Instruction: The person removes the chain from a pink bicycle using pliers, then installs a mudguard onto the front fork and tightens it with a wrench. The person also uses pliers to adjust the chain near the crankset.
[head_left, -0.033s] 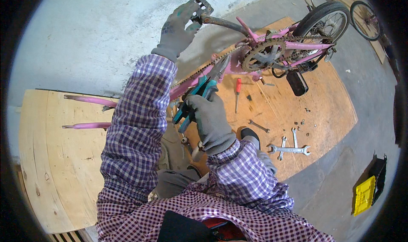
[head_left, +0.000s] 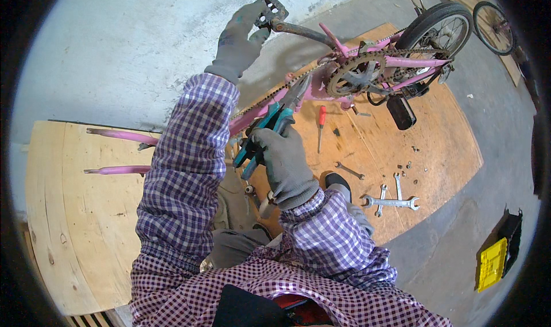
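Note:
My gloved left hand (head_left: 241, 34) grips a worn black pedal (head_left: 274, 10) at the end of a rusty crank arm (head_left: 304, 31) on a pink bicycle (head_left: 407, 63). My gloved right hand (head_left: 274, 152) is wrapped round teal-handled pliers (head_left: 272, 120), whose metal jaws lie over the pink frame beside the chain, left of the chainring (head_left: 344, 83). Another pedal (head_left: 402, 110) hangs under the frame. A red-handled screwdriver (head_left: 321, 123) lies on the board below.
On the orange board (head_left: 447, 160) lie wrenches (head_left: 390, 202) and small nuts (head_left: 408, 166). A pink fork (head_left: 123, 169) rests on pale plywood (head_left: 69, 224) at left. A wall (head_left: 115, 51) stands behind. A yellow case (head_left: 491, 264) and a loose wheel (head_left: 495, 26) are at right.

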Motion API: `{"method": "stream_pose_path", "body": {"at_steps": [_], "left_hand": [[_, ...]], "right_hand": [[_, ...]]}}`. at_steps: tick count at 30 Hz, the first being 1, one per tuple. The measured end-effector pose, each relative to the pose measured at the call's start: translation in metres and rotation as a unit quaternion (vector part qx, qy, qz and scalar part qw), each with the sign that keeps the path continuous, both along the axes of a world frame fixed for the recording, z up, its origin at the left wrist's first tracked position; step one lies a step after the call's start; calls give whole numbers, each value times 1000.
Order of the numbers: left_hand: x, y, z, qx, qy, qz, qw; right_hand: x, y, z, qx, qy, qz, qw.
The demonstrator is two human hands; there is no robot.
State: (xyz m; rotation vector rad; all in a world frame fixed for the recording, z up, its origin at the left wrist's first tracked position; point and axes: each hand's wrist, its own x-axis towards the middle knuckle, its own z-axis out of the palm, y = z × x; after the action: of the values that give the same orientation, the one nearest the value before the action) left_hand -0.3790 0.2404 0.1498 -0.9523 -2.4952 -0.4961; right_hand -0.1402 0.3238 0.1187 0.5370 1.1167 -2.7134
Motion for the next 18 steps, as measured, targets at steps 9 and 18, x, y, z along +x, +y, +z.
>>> {"method": "stream_pose_path", "body": {"at_steps": [9, 18], "left_hand": [[-10, 1, 5, 444, -375, 4, 814], [-20, 5, -15, 466, -472, 23, 748]], "right_hand": [[-1, -5, -9, -20, 2, -12, 1000], [1, -6, -8, -10, 7, -7, 1000]]}}
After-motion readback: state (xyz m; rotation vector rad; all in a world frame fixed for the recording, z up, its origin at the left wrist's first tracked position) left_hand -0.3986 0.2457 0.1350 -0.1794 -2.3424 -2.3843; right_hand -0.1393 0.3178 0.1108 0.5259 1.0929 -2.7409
